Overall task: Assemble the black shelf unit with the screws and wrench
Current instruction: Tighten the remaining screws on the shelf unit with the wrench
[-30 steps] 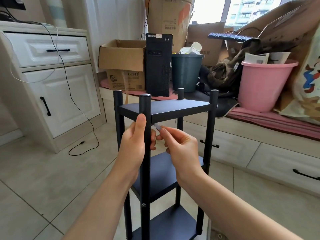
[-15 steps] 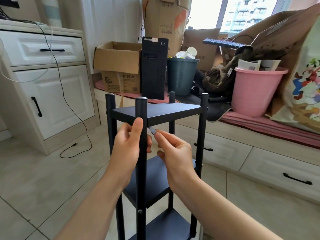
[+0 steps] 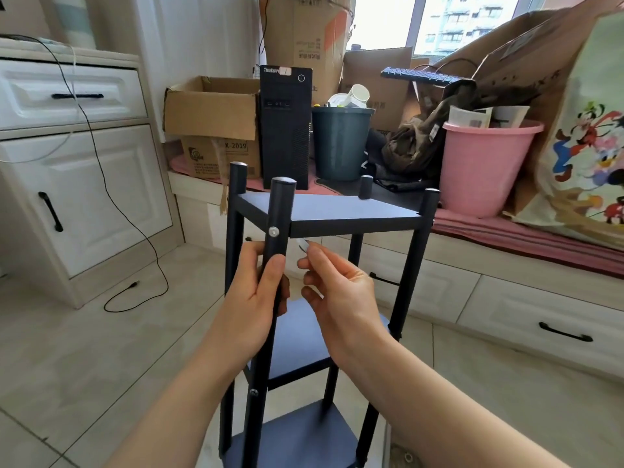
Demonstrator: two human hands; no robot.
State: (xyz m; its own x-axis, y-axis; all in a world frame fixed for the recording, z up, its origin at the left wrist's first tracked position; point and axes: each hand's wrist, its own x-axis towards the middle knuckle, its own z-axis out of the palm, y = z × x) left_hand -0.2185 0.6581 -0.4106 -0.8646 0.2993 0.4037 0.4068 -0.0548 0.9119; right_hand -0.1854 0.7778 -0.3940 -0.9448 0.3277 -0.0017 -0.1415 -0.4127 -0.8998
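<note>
The left hand (image 3: 256, 298) grips the shelf's (image 3: 324, 214) front post; the right hand (image 3: 341, 292) pinches a small wrench (image 3: 303, 245). The pink bucket (image 3: 486, 170) holds papers.

Shelf unit (image 3: 324, 217) before computer tower (image 3: 285, 126), bucket (image 3: 486, 167) right.

Shelf unit (image 3: 337, 214) btm cut off; wrench (image 3: 303, 245) mostly hidden.

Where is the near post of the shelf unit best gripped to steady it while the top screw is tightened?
Grip the near post just below the screw, coming from the left as the left hand does. The post is round, upright and thin enough to wrap, and that side leaves the right hand room to work with the wrench.
</note>
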